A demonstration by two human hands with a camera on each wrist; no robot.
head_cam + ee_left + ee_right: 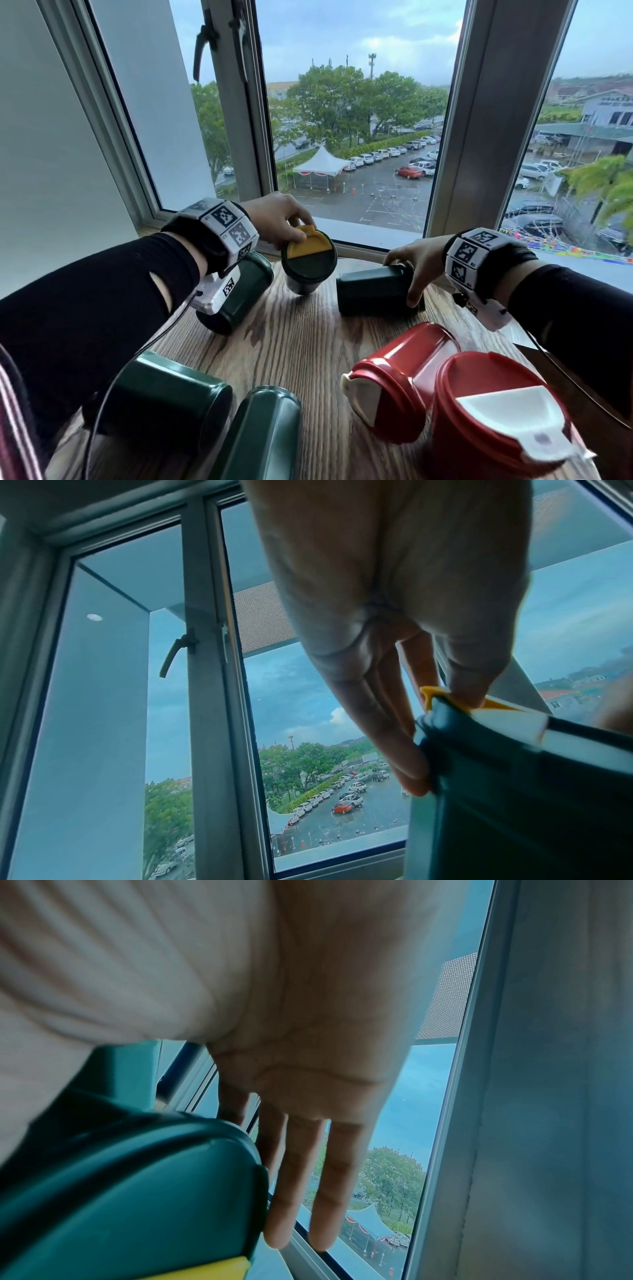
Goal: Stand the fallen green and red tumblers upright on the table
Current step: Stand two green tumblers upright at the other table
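A round wood-grain table (308, 342) is standing against a tall window (349, 120), and every place below is given relative to that table.

At the table's far edge, the left hand (274, 219) is gripping a dark green plastic tumbler with a yellow flip lid (308, 262) by its top rim. The thumb (469, 669) is pressing on the yellow tab while the other fingers (387, 731) are lying together down the side of the lid, so the rim is pinched between them. The tumbler is tilting, its lid facing the camera and its base touching the wood.

To the right along the same far edge, the right hand (416, 265) is lying over a second dark green tumbler on its side (373, 291). The thumb is hooking down the near face of its lid end, and the fingers (301, 1177) are reaching almost straight and slightly apart over the far side.

A third green tumbler (239, 294) is lying under the left wrist, at the far left. Two more green tumblers (171, 397) (263, 435) are lying on their sides at the table's near edge. At the near right, a red tumbler with a white flip lid (394, 380) is lying down, touching another red tumbler (496, 421) whose lid is facing upward.
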